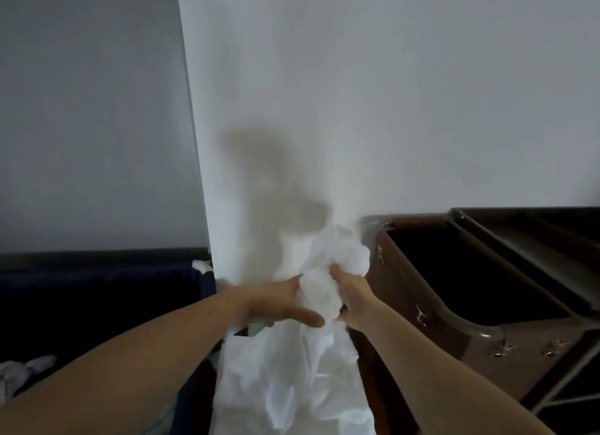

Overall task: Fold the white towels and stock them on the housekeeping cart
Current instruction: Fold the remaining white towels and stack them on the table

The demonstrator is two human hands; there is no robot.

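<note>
Both bare forearms reach in from the lower edge of the view and meet at a white towel; the left hand lies against the towel's left side with the fingers curled around the bunched cloth and the thumb stretched along its lower front; the right hand is clenched into the bunch from the right, its fingers sunk in the fabric. Above the hands a crumpled tuft of the towel stands up; below them the rest hangs loose and creased, down past the lower edge of the view; the towel is held in the air in front of a white wall, which carries the soft shadow of hands and cloth. Just to the right of the towel stands the housekeeping cart, brown, with a dark open bin at its near left corner, metal fasteners along the bin's side, and shelves beyond its right edge. To the left, well apart, a dark blue surface runs below a grey wall; some pale cloth lies at its near left edge, too blurred to name.
</note>
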